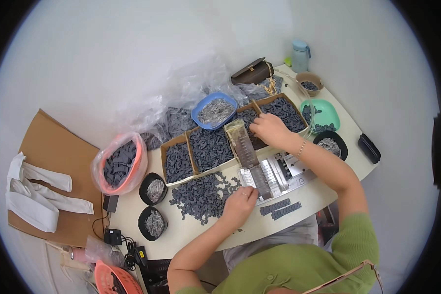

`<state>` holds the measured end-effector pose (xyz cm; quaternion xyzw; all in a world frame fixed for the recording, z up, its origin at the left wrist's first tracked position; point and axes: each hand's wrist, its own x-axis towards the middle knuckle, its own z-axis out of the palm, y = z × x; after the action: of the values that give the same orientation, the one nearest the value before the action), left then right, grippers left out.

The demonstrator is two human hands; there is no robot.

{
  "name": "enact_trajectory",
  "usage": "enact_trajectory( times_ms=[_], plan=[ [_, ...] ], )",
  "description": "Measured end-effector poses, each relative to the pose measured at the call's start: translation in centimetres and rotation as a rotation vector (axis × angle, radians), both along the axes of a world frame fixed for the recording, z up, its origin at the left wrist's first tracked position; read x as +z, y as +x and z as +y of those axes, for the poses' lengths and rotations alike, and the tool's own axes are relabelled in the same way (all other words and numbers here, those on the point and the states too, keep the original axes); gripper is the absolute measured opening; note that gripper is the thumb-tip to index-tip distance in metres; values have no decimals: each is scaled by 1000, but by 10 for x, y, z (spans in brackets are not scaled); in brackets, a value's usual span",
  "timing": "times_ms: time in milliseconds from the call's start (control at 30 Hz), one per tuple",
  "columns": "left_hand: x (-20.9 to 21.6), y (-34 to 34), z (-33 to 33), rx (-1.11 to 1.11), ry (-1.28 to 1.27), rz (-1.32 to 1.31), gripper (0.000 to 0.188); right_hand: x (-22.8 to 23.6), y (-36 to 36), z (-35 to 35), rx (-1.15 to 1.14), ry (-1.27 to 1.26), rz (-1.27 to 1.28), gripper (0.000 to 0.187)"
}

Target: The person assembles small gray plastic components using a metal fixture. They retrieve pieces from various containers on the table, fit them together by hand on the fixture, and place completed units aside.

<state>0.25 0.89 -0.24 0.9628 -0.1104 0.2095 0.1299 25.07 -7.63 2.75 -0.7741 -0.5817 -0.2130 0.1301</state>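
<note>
View: single head-worn fisheye, the left of a side-by-side pair.
Position: above the seated person, over the table (328, 191).
Direction: steeply downward and forward, toward the wall.
Nearness: close; forearms enter from the lower edge.
Coverage: whole tabletop, floor at left, dark rim around.
Distortion: straight edges bow outward.
Shared area: none; one view only.
</note>
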Motion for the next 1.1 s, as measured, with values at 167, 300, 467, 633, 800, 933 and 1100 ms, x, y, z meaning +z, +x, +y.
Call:
enact_trajectory(
  times_ms=[167, 300, 467, 633, 800, 933, 1100],
  plan=[
    [-3, -14, -13, -29, 194, -57, 39, -1, -8, -14, -9, 76, -9, 7],
    [1, -24, -14, -15, 141, -71, 39, 3, -25, -20, 121, 245, 151, 5],
    [-1, -29, 16, 48, -168, -112, 32, -19, -91, -46, 366, 124, 332, 9],
    [6, -20, 63, 250, -202, 54, 21, -23, -111, -61, 430, 35, 155, 15],
    [12, -18, 61, 210, -218, 155, 16, -22, -106, -59, 493, 39, 98, 16],
    [9, -14, 55, 177, -135, 129, 13, -29, -96, -56, 509, 14, 280, 18],
    [2, -5, 47, 184, -207, 1, 10, -22, -108, -50, 401, -50, 293, 18]
  ],
)
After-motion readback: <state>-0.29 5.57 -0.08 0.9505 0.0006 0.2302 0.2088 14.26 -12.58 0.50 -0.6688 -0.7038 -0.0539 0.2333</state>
